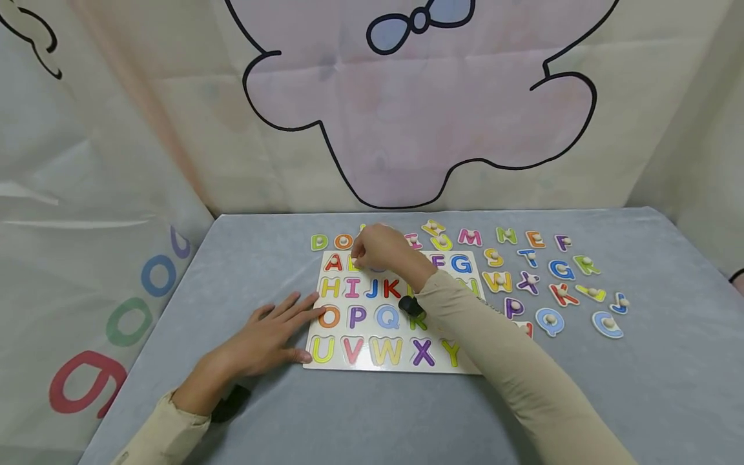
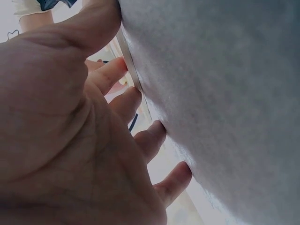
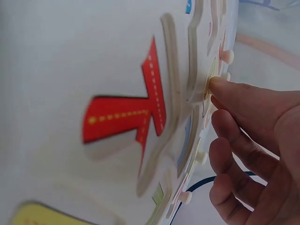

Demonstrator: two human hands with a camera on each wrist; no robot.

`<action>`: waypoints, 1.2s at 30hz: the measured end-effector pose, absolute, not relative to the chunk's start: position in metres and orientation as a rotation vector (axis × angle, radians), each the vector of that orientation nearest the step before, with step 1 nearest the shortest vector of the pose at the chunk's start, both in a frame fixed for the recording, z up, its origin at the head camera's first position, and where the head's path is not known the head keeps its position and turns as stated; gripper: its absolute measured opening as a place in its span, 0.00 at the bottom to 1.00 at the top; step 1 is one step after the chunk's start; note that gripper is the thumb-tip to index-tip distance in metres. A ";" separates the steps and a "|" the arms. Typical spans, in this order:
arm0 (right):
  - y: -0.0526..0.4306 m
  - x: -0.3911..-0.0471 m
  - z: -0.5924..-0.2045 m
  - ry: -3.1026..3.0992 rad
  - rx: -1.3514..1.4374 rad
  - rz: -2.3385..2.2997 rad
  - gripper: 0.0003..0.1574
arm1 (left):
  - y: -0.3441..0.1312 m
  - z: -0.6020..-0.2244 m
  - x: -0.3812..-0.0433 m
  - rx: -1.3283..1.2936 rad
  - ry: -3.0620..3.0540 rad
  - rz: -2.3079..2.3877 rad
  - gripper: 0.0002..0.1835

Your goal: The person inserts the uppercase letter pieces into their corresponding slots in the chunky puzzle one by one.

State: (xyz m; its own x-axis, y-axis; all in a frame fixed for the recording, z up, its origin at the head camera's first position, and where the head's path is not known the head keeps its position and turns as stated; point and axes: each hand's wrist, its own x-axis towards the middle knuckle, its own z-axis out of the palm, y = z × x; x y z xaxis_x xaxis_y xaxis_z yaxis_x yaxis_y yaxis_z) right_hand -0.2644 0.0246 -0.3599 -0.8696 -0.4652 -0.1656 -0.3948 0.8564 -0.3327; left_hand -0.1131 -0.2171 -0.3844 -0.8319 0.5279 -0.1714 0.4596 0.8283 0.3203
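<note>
A white alphabet puzzle board (image 1: 367,356) with coloured letter slots lies on the table. Over its top row, my right hand (image 1: 386,250) pinches a yellow letter piece (image 3: 209,86) between thumb and forefinger, right at the second slot. The red letter A (image 1: 334,262), with a peg, sits just left of those fingers. The right hand's other fingers are loosely curled. My left hand (image 1: 261,339) is spread at the board's left side, with fingertips along its edge near the O (image 1: 329,316) and U. In the right wrist view the red K (image 3: 117,115) appears large.
Loose pegged letters lie behind and right of the board, among them an M (image 1: 469,237), a W (image 1: 497,281) and a Q (image 1: 549,321). The right forearm (image 1: 511,361) crosses the board's right part and hides some slots. A printed curtain (image 1: 407,142) hangs behind the table.
</note>
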 end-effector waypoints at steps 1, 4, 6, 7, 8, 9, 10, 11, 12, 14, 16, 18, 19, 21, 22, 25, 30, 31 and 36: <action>0.025 -0.264 -0.360 2.798 -0.644 -0.420 0.07 | -0.217 -0.384 -0.113 0.766 2.762 0.390 0.44; 0.025 -0.263 -0.361 2.801 -0.619 -0.419 0.07 | -0.216 -0.384 -0.113 0.770 2.762 0.387 0.43; 0.025 -0.263 -0.362 2.790 -0.608 -0.426 0.08 | -0.216 -0.383 -0.113 0.769 2.758 0.390 0.43; 0.026 -0.263 -0.362 2.785 -0.604 -0.425 0.08 | -0.215 -0.383 -0.112 0.769 2.756 0.392 0.43; 0.026 -0.262 -0.362 2.781 -0.600 -0.425 0.08 | -0.215 -0.383 -0.112 0.770 2.754 0.393 0.43; 0.026 -0.262 -0.363 2.776 -0.595 -0.430 0.09 | -0.215 -0.383 -0.112 0.771 2.753 0.397 0.43; 0.027 -0.262 -0.363 2.775 -0.594 -0.428 0.09 | -0.214 -0.383 -0.112 0.772 2.753 0.399 0.43; 0.027 -0.261 -0.364 2.774 -0.590 -0.428 0.10 | -0.214 -0.384 -0.112 0.776 2.754 0.399 0.43; 0.028 -0.261 -0.364 2.776 -0.591 -0.427 0.11 | -0.214 -0.384 -0.111 0.776 2.754 0.399 0.43; 0.029 -0.259 -0.363 2.777 -0.593 -0.425 0.13 | -0.214 -0.385 -0.112 0.779 2.756 0.399 0.43; 0.031 -0.257 -0.360 2.777 -0.601 -0.431 0.15 | -0.214 -0.386 -0.112 0.779 2.761 0.396 0.43; 0.034 -0.254 -0.356 2.782 -0.620 -0.438 0.16 | -0.214 -0.386 -0.112 0.778 2.764 0.395 0.43; 0.035 -0.253 -0.353 2.786 -0.632 -0.443 0.16 | -0.214 -0.387 -0.112 0.775 2.764 0.395 0.43; 0.039 -0.248 -0.347 2.801 -0.650 -0.463 0.16 | -0.214 -0.388 -0.112 0.769 2.762 0.399 0.44; 0.041 -0.245 -0.345 2.809 -0.661 -0.470 0.16 | -0.214 -0.388 -0.112 0.768 2.760 0.401 0.44; 0.049 -0.234 -0.338 2.829 -0.677 -0.505 0.16 | -0.215 -0.389 -0.113 0.768 2.752 0.401 0.44; 0.069 -0.216 -0.332 2.867 -0.719 -0.530 0.16 | -0.220 -0.388 -0.113 0.765 2.744 0.389 0.44; 0.075 -0.213 -0.331 2.874 -0.728 -0.538 0.16 | -0.220 -0.388 -0.112 0.766 2.745 0.387 0.44; 0.112 -0.200 -0.322 2.898 -0.721 -0.626 0.18 | -0.218 -0.386 -0.113 0.771 2.761 0.385 0.44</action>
State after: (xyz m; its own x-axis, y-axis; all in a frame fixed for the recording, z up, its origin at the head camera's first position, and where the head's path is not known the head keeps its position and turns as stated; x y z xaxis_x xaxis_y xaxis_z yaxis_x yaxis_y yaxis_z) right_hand -0.2003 0.1121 -0.3220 -0.8846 -0.4662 0.0116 -0.4294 0.8045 -0.4103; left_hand -0.1135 -0.2178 -0.3862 -0.8293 0.5337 -0.1654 0.4681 0.8252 0.3161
